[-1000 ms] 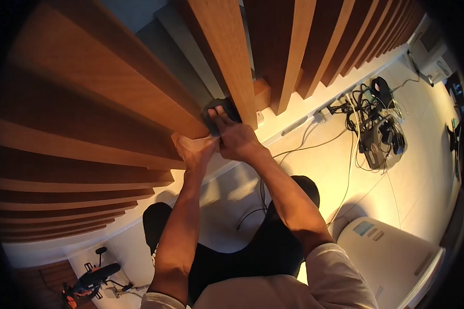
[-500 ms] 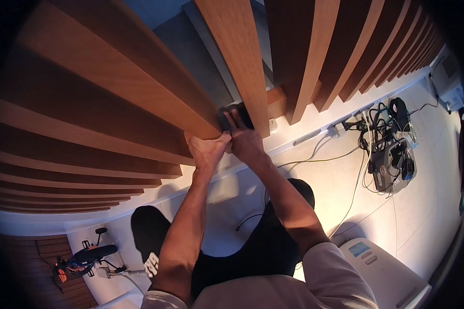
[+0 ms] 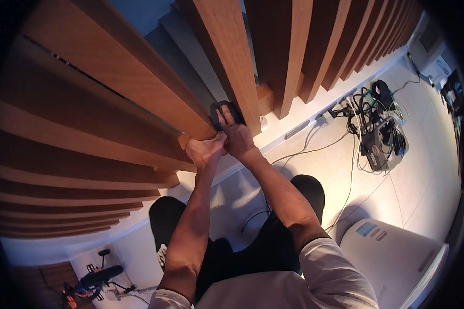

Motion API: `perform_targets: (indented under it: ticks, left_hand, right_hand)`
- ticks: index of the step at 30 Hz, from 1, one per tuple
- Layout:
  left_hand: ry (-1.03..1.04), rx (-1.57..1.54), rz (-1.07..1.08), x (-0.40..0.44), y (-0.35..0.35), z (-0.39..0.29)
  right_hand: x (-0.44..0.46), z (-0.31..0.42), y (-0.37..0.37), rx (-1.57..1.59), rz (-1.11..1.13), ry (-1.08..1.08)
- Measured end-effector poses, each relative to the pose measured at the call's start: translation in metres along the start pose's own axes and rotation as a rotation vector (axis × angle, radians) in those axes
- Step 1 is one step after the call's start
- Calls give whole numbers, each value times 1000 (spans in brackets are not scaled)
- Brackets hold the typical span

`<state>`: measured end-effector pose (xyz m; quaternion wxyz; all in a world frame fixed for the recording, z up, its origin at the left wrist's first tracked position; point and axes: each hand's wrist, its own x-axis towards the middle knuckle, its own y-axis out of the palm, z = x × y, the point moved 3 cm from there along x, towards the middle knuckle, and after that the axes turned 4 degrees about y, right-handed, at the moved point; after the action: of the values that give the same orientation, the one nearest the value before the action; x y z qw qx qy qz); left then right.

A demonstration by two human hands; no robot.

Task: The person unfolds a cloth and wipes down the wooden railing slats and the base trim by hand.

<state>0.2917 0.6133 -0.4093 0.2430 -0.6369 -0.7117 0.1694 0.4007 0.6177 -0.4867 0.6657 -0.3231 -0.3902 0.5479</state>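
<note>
My right hand (image 3: 237, 138) reaches into the gap between two wooden slats. Two of its fingers lie on a dark oval object (image 3: 214, 110), and its other fingers are curled in; the object's full shape is hidden. Close beside it, my left hand (image 3: 205, 150) is at the lower end of the wooden slat (image 3: 162, 103) on the left. Its thumb points toward my right hand and nearly meets it, while its other fingers are out of sight behind the slat. Another wooden slat (image 3: 237, 56) stands just right of the dark object.
Grey steps (image 3: 183, 46) show behind the slats. On the floor at right lie tangled cables around a dark device (image 3: 379, 149). A white appliance (image 3: 392, 252) stands by my right elbow. A small bike (image 3: 102, 276) is at lower left.
The view has shifted and turned slightly. The dark oval object now shows more of its rim around my right fingers. Both hands stay at the same gap.
</note>
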Motion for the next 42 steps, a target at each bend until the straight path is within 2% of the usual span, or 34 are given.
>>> perform_targets:
  ticks: [4,6,9,11,13,15,17,18,19,21,22,24,25,27,30,34,37,39,40,42]
  left_hand:
    - [98,-57,4,3,0,5]
    - [160,33,-9,3,-4,-1]
    - [112,121,-45,8,0,17]
    - [99,180,-70,9,0,19]
    - [79,241,-82,10,2,23]
    - [61,248,-68,13,7,29]
    - [62,201,-66,10,6,27]
    - [69,152,-78,9,6,24]
    - [67,160,-68,10,8,29]
    - [87,142,-95,11,8,26]
    - [93,153,-87,8,8,24]
    - [-30,250,-115,-2,-4,-6]
    - [-16,254,-115,1,-3,-7]
    - [-57,276,-64,2,-2,-4]
    - [-85,126,-43,-3,-4,-12]
    - [-56,207,-117,-1,3,3]
    - [-43,174,-121,5,3,5]
    - [28,168,-124,2,2,0]
    - [26,157,-125,2,3,-1]
    - [-4,147,-84,2,0,-1]
  right_hand:
    - [-8,9,-8,-11,-138,18]
    - [-17,18,-17,9,-47,263]
    - [-32,24,-20,-75,-18,327]
    - [-47,16,-32,-24,-79,358]
    - [-61,-5,-36,208,259,702]
    - [-68,-11,-36,284,194,761]
    - [-67,-4,-37,146,27,543]
    - [-64,1,-30,260,-217,391]
    - [-62,3,-15,265,-212,403]
    - [-52,14,-1,890,-2,382]
    - [-49,6,5,902,-6,389]
    - [-41,-11,38,1057,354,448]
    - [-39,-15,45,1066,342,445]
    - [-37,-17,40,762,120,417]
    - [-43,-13,26,804,164,436]
    - [-46,-17,40,821,185,428]
    - [-41,-20,41,694,316,472]
    - [-42,-17,28,858,116,379]
    - [-46,-20,21,847,114,378]
    - [-57,-7,-15,1214,179,463]
